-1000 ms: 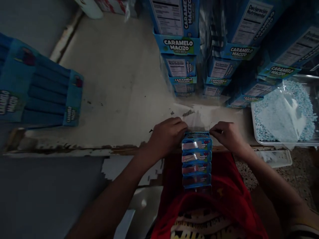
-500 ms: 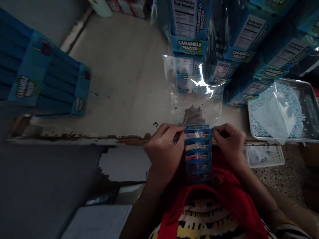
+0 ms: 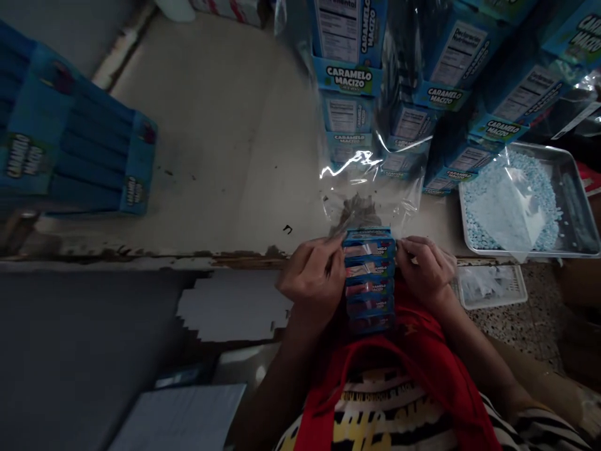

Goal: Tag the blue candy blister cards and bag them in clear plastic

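Note:
A stack of small blue candy boxes (image 3: 369,287), marked "Caramelo Macizo", stands at the table's front edge against the red apron. From its far end a clear plastic bag (image 3: 404,199) spreads over the tabletop. My left hand (image 3: 313,269) is closed at the stack's left side, pinching the bag's edge between thumb and fingers. On the right side my right hand (image 3: 426,266) pinches the other edge of the bag. The fingertips of both hands are beside the stack's far corners. How far the film reaches along the boxes is hard to see.
Tall stacks of blue candy boxes (image 3: 446,97), partly under clear film, stand at the back right. A metal tray (image 3: 580,207) holds pale blue candies with a plastic bag on top. More blue boxes (image 3: 101,150) lie at left. Below is a white basket (image 3: 519,288).
The bag's film beyond the stack has shifted and wrinkled closer to the boxes. Both hands keep their pinch beside the stack. The whole view has moved slightly.

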`<state>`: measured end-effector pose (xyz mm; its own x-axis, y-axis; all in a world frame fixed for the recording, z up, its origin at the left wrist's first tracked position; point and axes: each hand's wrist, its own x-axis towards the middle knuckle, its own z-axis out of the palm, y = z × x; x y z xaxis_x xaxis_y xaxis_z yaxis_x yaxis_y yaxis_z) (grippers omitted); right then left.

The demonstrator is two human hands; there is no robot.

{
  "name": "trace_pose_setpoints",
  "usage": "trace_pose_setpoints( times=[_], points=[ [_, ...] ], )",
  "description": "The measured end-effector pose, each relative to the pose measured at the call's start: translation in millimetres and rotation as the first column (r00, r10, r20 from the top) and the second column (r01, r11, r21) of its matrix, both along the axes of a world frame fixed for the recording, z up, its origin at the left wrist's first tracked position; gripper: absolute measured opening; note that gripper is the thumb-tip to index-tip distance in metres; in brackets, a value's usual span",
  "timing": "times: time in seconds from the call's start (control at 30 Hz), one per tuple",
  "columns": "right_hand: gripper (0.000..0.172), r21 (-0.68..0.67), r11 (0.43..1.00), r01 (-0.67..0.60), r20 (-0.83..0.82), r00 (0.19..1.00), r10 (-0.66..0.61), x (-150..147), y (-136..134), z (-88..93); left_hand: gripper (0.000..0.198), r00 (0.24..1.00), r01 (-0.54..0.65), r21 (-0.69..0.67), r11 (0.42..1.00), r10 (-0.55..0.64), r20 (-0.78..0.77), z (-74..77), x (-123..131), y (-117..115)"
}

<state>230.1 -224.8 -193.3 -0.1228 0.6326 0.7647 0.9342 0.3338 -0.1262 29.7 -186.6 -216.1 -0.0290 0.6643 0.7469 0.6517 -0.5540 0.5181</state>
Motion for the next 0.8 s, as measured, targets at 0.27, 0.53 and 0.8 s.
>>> trace_pose_setpoints(
  times=[0.27,0.53,0.8],
  points=[
    [0.018,-0.297,0.952,0.076,-0.281,0.946,-0.164,-5.6,4.9,7.6,0.015,0.999,-0.030,-0.061,0.998,0.028,-0.025,1.3,8.2,2.5],
    [0.014,-0.165,0.978,-0.129,-0.039,0.991,0.124,16.5,-13.5,-6.0,0.017,0.990,0.051,0.084,0.995,-0.040,-0.132,-21.0,-8.0,-8.1],
    [0.015,-0.052,0.988,-0.142,-0.063,0.988,0.139,23.1,-1.6,-48.1,0.031,0.996,0.084,0.108,0.991,-0.084,-0.008,-44.0,-11.7,-1.8]
  ],
)
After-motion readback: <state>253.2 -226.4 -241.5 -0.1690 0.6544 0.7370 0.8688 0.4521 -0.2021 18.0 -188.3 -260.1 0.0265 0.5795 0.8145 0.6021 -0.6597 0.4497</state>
